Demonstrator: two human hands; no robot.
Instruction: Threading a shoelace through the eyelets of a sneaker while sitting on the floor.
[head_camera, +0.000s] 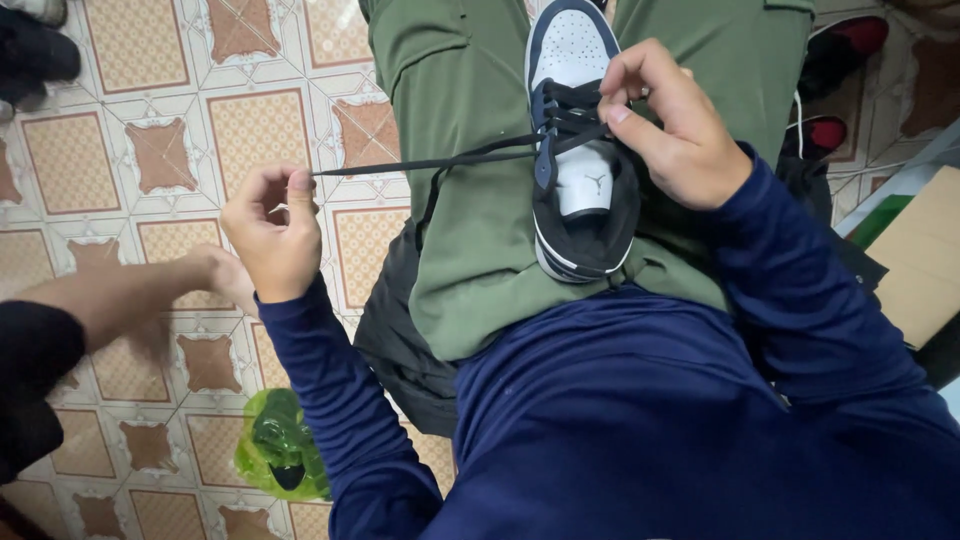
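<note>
The shoe (578, 150) lies on the person's lap, resting on the green trousers (470, 130) with its toe pointing away and its heel toward the dark blue sweater (650, 420). It is a low sneaker, white over the toe with fine perforations, navy around the lace panels and black at the heel collar. It looks light for its bulk: firm in the sole and heel, softer across the tongue, so it should sit steady when pressed at the lace panels or held by the sole. It does not look fragile or slippery.

The lace (440, 160) is black, flat and thin. It runs taut from the eyelets out to the left, above the patterned floor tiles (150, 150). It is limp and light, likely to slide through eyelets easily, and is best pinched close to its end.

The right hand (675, 125) rests on the laced section, thumb and forefinger closed narrowly on the crossing strands. The left hand (275, 225) is held out to the side, thumb and forefinger pinched tight on the lace's free end.

Another person's arm (120, 295) reaches in from the left, close behind the left hand. A green plastic bag (280, 445) lies on the tiles below.
</note>
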